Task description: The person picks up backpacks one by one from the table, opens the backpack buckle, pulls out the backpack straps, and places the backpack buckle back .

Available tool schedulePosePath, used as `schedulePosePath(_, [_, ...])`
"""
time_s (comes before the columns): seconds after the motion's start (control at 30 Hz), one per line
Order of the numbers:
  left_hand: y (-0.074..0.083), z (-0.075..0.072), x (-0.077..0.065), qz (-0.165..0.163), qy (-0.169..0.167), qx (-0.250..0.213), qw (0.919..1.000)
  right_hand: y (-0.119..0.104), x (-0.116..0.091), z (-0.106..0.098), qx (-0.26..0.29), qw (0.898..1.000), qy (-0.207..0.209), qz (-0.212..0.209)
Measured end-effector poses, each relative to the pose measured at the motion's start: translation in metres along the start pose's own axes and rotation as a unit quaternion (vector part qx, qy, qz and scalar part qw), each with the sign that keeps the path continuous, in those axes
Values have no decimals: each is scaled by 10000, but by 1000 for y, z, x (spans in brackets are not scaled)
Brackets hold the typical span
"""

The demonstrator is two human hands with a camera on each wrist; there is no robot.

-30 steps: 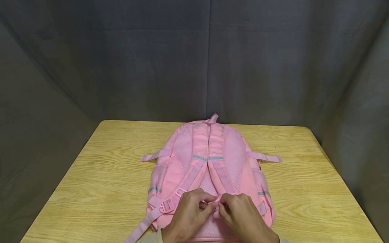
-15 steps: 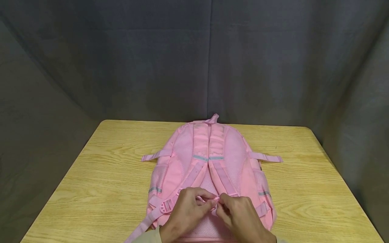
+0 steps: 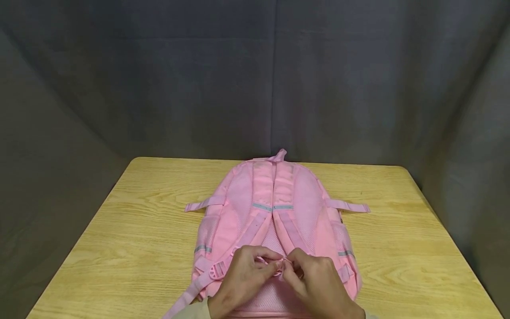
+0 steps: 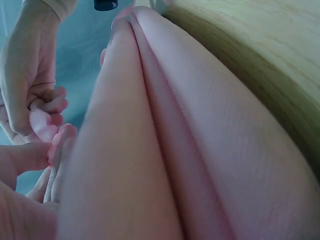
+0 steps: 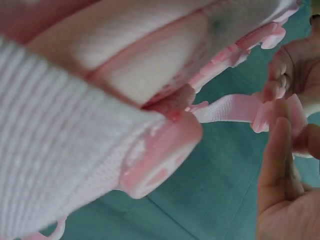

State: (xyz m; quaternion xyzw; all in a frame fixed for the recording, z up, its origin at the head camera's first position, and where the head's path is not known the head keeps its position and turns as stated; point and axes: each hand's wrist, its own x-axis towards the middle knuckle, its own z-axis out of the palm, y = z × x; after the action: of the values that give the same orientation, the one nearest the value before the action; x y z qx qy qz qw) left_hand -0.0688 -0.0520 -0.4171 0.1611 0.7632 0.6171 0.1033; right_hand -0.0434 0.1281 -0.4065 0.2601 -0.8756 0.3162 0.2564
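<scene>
A pink backpack [image 3: 235,190] lies on the table with its shoulder straps facing up. Over its lower middle, both hands meet at a small pink plastic buckle [image 4: 61,142] and a pink webbing strap [image 5: 227,108]. My left hand [image 3: 245,274] pinches the buckle between thumb and fingers. Close beside it on the right, my right hand [image 3: 316,277] pinches the webbing at the buckle. In the right wrist view the strap runs from the bag to the fingertips. Fingers hide much of the buckle, so how far the webbing is threaded cannot be seen.
The wooden table [image 3: 131,230] extends on both sides of the bag. Another pink slide buckle [image 3: 218,270] sits on the left strap, whose tail runs toward the front edge. Short side straps [image 3: 348,206] stick out. A dark grey curtain [image 3: 199,88] hangs behind.
Both hands stay over the same spot. Their fingertips shift slightly on the buckle and webbing, and the loose webbing seen below the fingers earlier shows less now. The backpack stays put.
</scene>
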Motion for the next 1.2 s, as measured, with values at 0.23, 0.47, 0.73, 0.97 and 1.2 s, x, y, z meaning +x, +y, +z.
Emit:
schedulePosePath(0.23, [2, 0, -1, 48, -18, 144, 9999, 2, 4, -7, 123, 9997, 23, 214])
schedulePosePath(0.47, [5, 0, -3, 81, -73, 4, 9999, 10, 8, -15, -553, 9968, 106, 573])
schedulePosePath(0.73, [7, 0, -3, 55, -139, -5, 9999, 31, 11, -15, 702, 9890, -1017, 815])
schedulePosePath(0.97, [8, 1, -4, 23, -198, -154, 9997, 43, 7, -11, 2046, 9503, -2044, 1153])
schedulePosePath(1.2, [10, 0, -5, 65, -300, -292, 9991, 45, 8, -11, 2468, 9278, -2489, 1275])
